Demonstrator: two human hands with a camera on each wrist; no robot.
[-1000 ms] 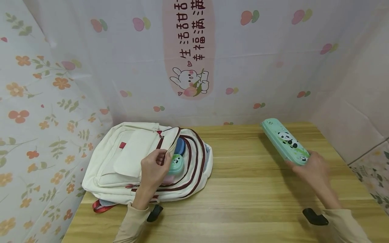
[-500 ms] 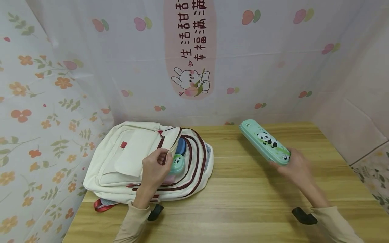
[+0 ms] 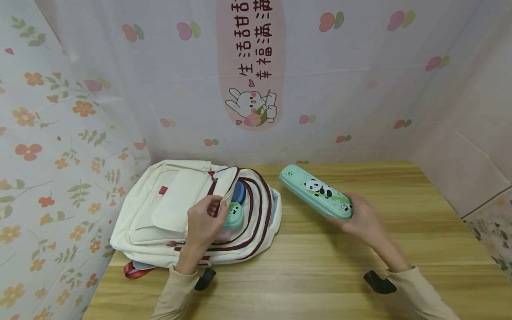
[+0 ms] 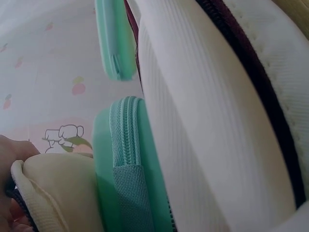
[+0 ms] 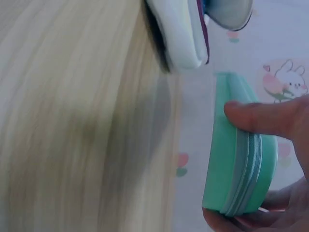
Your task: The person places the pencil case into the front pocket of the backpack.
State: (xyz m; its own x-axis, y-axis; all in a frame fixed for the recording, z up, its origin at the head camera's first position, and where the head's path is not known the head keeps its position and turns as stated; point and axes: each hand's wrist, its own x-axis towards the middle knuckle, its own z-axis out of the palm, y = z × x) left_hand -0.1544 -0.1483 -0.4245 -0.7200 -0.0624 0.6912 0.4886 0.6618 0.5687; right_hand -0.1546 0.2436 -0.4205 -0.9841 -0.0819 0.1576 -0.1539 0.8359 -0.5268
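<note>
A white backpack (image 3: 136, 213) with dark red zip edging lies on the table, its compartment open toward the right. My left hand (image 3: 206, 222) pinches the edge of the opening and holds it up. Inside show a small mint panda-print case (image 3: 235, 216), a blue item (image 3: 239, 192) and something pale pink (image 3: 222, 236), partly hidden. Close up in the left wrist view is the mint case's zip (image 4: 128, 140). To the right of the backpack, my right hand (image 3: 364, 224) grips one end of a mint panda pencil case (image 3: 316, 191) above the table, thumb (image 5: 260, 117) on its side.
The wooden table (image 3: 304, 275) extends in front and to the right. A patterned curtain (image 3: 340, 89) hangs behind it, and a floral one (image 3: 60, 178) on the left. A red strap loop (image 3: 134, 271) sticks out at the backpack's lower left.
My right hand has carried the pencil case left, from the table's right side to near the backpack. The left hand keeps its hold on the opening's edge.
</note>
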